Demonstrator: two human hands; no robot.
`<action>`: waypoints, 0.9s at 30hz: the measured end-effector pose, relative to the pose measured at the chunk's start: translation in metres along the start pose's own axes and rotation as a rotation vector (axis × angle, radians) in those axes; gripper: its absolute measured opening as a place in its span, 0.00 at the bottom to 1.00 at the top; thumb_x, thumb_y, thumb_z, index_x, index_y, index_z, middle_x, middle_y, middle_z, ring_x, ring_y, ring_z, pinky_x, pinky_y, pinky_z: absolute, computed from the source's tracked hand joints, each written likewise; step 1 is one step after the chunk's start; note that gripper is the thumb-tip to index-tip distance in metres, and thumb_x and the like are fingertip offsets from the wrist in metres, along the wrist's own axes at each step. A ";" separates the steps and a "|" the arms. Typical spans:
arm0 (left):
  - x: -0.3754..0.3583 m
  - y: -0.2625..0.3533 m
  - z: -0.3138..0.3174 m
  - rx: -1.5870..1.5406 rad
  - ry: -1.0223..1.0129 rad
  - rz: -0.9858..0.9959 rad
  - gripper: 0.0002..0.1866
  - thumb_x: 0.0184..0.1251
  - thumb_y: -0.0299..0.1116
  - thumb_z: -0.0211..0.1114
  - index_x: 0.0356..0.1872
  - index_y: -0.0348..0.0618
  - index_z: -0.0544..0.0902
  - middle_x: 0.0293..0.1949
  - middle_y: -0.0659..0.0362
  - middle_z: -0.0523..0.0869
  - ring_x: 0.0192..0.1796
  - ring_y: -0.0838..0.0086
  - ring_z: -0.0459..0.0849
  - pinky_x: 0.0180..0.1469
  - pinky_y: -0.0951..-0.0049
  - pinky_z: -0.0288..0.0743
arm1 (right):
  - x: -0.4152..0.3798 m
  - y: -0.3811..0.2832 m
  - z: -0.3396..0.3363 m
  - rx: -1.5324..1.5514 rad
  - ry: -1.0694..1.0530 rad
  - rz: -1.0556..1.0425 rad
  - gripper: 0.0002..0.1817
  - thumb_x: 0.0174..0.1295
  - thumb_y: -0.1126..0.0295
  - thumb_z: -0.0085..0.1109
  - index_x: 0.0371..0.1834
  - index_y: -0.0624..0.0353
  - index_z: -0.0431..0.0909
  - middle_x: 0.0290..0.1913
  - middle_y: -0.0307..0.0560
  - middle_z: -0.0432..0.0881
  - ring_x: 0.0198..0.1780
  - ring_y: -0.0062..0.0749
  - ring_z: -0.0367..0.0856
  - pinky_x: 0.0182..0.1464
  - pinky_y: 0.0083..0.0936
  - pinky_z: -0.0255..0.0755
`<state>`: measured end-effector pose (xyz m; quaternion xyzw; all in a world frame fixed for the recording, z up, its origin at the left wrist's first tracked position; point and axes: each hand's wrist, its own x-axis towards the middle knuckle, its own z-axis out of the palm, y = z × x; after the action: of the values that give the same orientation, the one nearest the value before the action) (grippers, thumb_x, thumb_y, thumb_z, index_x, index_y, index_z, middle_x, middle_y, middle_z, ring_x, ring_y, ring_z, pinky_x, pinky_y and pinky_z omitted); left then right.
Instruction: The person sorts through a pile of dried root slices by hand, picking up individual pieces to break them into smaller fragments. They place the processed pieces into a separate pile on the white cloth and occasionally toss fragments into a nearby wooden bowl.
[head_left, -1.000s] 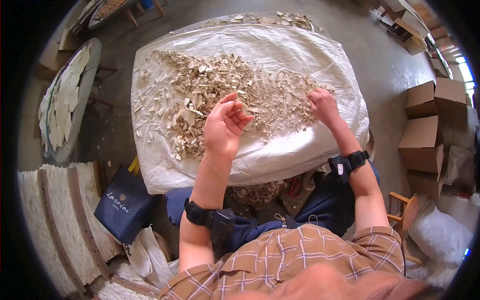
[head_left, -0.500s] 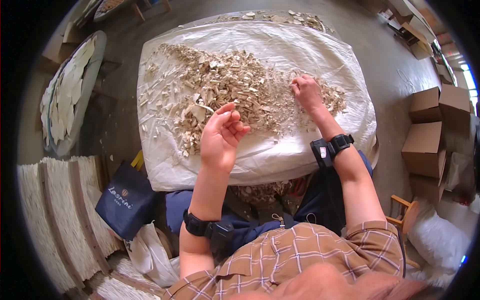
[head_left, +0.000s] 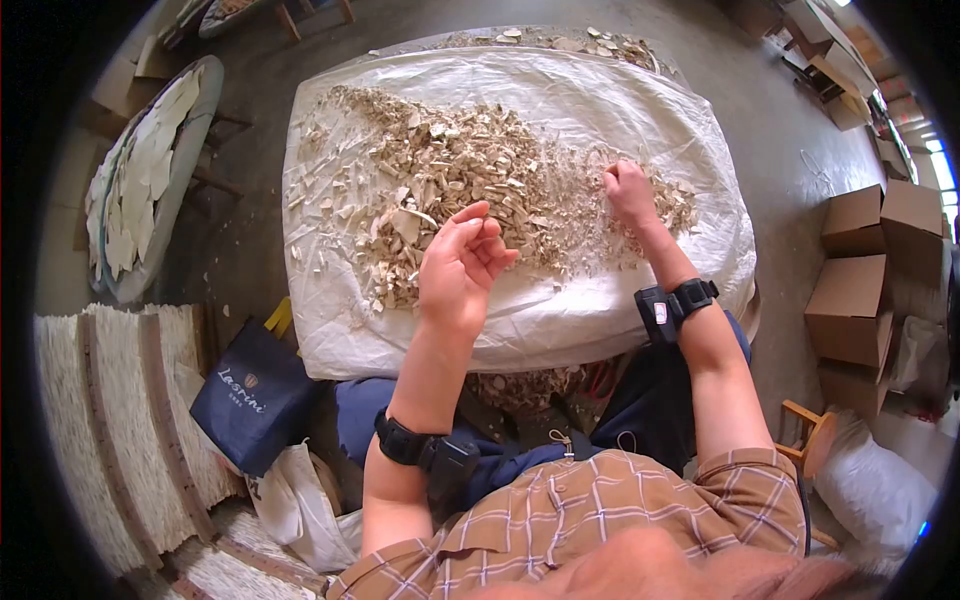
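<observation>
A pile of pale, dry flakes and chips (head_left: 470, 160) lies on a white cloth (head_left: 540, 330) spread over a table. My left hand (head_left: 465, 255) is raised over the pile's near edge, palm turned up and fingers loosely curled; whether something small is between thumb and fingers cannot be made out. Over the smaller heap of flakes (head_left: 675, 205) on the right is my right hand (head_left: 630, 190), its fingers closed. Anything inside them is hidden. Both wrists or forearms wear black strapped devices.
Stacked cardboard boxes (head_left: 848, 290) stand at the right, near a wooden stool (head_left: 808, 440) and a white bag (head_left: 870, 480). On the left are a dark blue bag (head_left: 250, 400), ridged pale sheets (head_left: 120, 430) and an oval board with white pieces (head_left: 150, 180).
The view has shifted slightly. My right hand has moved a little to the right and its fingers look more tightly closed. My left hand keeps much the same curled pose.
</observation>
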<state>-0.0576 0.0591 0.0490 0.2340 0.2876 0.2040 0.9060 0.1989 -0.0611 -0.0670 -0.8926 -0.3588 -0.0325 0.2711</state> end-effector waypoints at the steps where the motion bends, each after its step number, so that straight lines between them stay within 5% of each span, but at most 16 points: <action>1: 0.000 0.000 0.002 0.005 0.001 0.006 0.12 0.61 0.29 0.48 0.45 0.40 0.69 0.30 0.62 0.75 0.29 0.77 0.74 0.38 0.70 0.74 | 0.001 0.002 -0.004 -0.002 -0.002 0.000 0.09 0.50 0.68 0.51 0.23 0.63 0.76 0.30 0.50 0.77 0.33 0.41 0.76 0.37 0.31 0.70; 3: 0.002 -0.002 0.004 0.004 -0.002 0.009 0.12 0.61 0.29 0.48 0.46 0.40 0.69 0.30 0.62 0.75 0.29 0.77 0.74 0.38 0.70 0.74 | 0.003 0.007 -0.016 0.293 -0.169 0.277 0.10 0.50 0.68 0.52 0.26 0.65 0.76 0.27 0.51 0.78 0.28 0.34 0.76 0.32 0.28 0.68; 5: 0.005 -0.005 0.005 -0.006 -0.037 0.000 0.12 0.61 0.29 0.47 0.46 0.40 0.69 0.30 0.62 0.76 0.29 0.77 0.74 0.38 0.71 0.74 | 0.000 0.005 -0.025 0.375 -0.173 0.294 0.10 0.49 0.68 0.54 0.27 0.65 0.77 0.26 0.51 0.78 0.26 0.32 0.76 0.31 0.26 0.68; 7: 0.008 -0.009 0.005 -0.005 -0.036 -0.011 0.12 0.61 0.28 0.47 0.46 0.40 0.69 0.30 0.62 0.76 0.29 0.77 0.74 0.38 0.70 0.74 | -0.004 0.002 -0.028 0.178 -0.099 0.060 0.08 0.49 0.68 0.53 0.27 0.61 0.78 0.28 0.50 0.78 0.32 0.38 0.77 0.37 0.29 0.69; 10: 0.010 -0.012 0.004 0.004 -0.035 -0.025 0.12 0.61 0.28 0.47 0.46 0.40 0.69 0.30 0.62 0.76 0.29 0.77 0.74 0.38 0.70 0.74 | -0.006 -0.003 -0.021 0.147 -0.067 -0.024 0.07 0.49 0.69 0.54 0.28 0.59 0.79 0.30 0.47 0.78 0.33 0.39 0.76 0.38 0.29 0.69; 21: 0.006 -0.007 0.000 0.000 -0.029 -0.013 0.11 0.61 0.29 0.47 0.44 0.41 0.70 0.29 0.62 0.76 0.28 0.77 0.74 0.37 0.70 0.74 | -0.001 -0.020 -0.015 -0.041 -0.086 -0.052 0.06 0.51 0.67 0.55 0.27 0.54 0.80 0.31 0.47 0.77 0.34 0.39 0.76 0.38 0.32 0.71; 27: 0.003 -0.004 -0.001 0.004 -0.006 -0.009 0.12 0.61 0.29 0.48 0.45 0.40 0.70 0.29 0.62 0.76 0.28 0.77 0.74 0.37 0.70 0.75 | -0.002 -0.022 -0.010 -0.207 -0.085 -0.137 0.09 0.54 0.68 0.50 0.26 0.61 0.77 0.31 0.51 0.76 0.32 0.42 0.76 0.37 0.35 0.71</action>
<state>-0.0552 0.0575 0.0446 0.2350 0.2862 0.1986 0.9074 0.1841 -0.0544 -0.0485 -0.8898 -0.4247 -0.0498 0.1592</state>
